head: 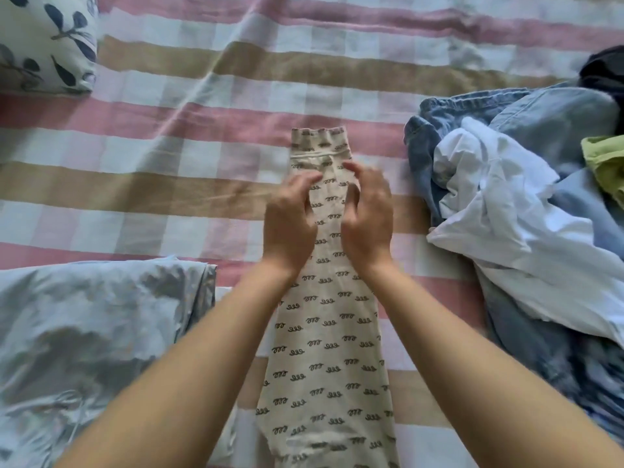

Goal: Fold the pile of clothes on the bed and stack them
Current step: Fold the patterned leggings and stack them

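A cream garment (pixel 326 359) printed with small dark squiggles lies lengthwise in a narrow strip down the middle of the bed, its gathered cuff at the far end. My left hand (pixel 290 221) and my right hand (pixel 366 217) are side by side over its upper part, fingers relaxed and slightly bent, gripping nothing; I cannot tell whether they touch the cloth. The unfolded pile (pixel 526 211) lies to the right: denim, a white shirt, a light blue piece, a yellow-green piece and something dark.
The bed is covered by a pink, tan and white checked sheet (pixel 169 157). A pale blue folded cloth (pixel 87 339) lies at the near left. A pillow (pixel 44 38) with dark leaf print sits at the far left corner.
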A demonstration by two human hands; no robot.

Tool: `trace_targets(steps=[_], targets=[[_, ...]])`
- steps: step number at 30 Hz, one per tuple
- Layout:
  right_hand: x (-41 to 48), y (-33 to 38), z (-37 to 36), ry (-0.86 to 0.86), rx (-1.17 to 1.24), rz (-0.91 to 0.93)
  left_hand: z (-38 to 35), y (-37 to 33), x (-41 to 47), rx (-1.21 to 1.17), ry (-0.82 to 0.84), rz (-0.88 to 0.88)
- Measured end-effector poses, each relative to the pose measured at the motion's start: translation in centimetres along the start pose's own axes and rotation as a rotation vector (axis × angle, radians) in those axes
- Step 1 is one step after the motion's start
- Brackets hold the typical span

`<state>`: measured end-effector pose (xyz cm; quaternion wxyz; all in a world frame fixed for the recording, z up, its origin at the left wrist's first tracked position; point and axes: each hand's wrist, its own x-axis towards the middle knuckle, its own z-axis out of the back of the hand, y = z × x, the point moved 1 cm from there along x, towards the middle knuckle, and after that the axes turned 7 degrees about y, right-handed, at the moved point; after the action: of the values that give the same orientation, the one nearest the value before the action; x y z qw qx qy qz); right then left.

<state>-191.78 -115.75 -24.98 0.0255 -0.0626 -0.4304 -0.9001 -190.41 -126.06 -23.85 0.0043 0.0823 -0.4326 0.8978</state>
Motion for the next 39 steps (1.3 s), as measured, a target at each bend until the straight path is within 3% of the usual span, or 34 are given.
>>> trace_targets(steps=[2, 5, 10, 13, 15, 18, 21, 25, 32, 39], targets=[[-5.8, -0.6, -0.2, 0.210, -0.136, 0.085, -1.1, 0.1, -5.4, 0.090, 0.216, -0.001], [-10.1, -3.1, -0.3, 0.562, -0.501, 0.003, -2.1, 2.3, -10.3, 0.473, 0.420, 0.022], [-9.6, -4.0, 0.1, 0.670, -0.674, -0.098, -1.9, 3.2, -10.9, 0.629, 0.558, 0.100], [-12.3, -2.8, 2.8, 0.618, -0.598, -0.201, -0.1, 1.7, -13.5, 0.504, 0.528, 0.166], [-17.0, -1.2, 5.7, 0.473, -0.408, -0.100, 2.0, -0.4, -18.0, 0.338, 0.419, 0.066], [-25.1, 0.5, 9.2, 0.398, -0.102, -0.012, 3.9, -3.2, -25.7, 0.126, 0.394, -0.066], [-32.1, 0.4, 11.3, 0.438, 0.045, -0.178, 4.8, -4.1, -31.9, 0.020, 0.435, -0.013], [-38.9, -1.0, 12.6, 0.520, -0.012, -0.237, 5.5, -3.5, -38.4, 0.034, 0.504, -0.042], [-41.9, -2.0, 13.0, 0.624, -0.237, 0.027, 5.3, -1.6, -42.5, 0.162, 0.561, -0.129], [-41.6, -2.4, 13.0, 0.588, -0.349, 0.134, 5.5, -2.6, -41.1, 0.166, 0.477, -0.132]])
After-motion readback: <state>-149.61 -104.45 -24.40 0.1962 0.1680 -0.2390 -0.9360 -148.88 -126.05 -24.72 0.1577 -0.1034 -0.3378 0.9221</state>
